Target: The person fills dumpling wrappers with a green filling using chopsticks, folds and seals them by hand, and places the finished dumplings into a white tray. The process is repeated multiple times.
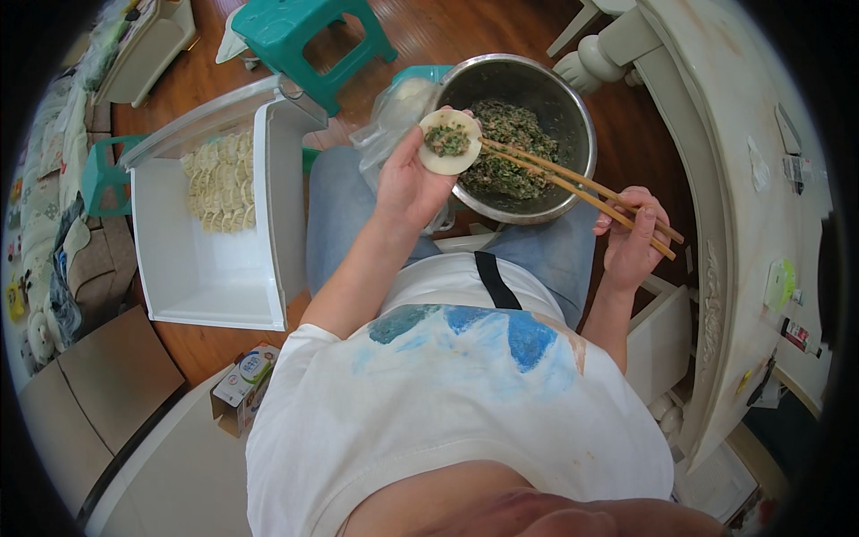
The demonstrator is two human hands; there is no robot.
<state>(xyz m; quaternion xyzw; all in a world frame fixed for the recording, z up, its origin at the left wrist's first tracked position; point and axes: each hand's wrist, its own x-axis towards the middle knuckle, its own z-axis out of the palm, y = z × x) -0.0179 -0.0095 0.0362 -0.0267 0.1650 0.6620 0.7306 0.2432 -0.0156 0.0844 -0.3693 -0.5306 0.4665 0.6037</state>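
Observation:
On my left hand [416,181] lies a round dumpling wrapper [437,164], held by its edges, with a mound of green-flecked filling [448,139] in its middle. My right hand [634,235] grips a pair of wooden chopsticks [570,184] near their thick ends. Their tips reach to the right edge of the wrapper. Beneath and beyond stands a steel bowl [570,114] with a large heap of minced filling [513,148]. A clear plastic bag [382,121] with pale round wrappers [413,90] sits left of the bowl, partly hidden by my left hand.
Left of my legs, a white drawer-like bin [228,275] holds rows of folded dumplings [221,181]. Teal plastic stools [295,40] stand beyond it. A pale carved table [711,201] runs along the right. An open carton [245,386] lies at lower left.

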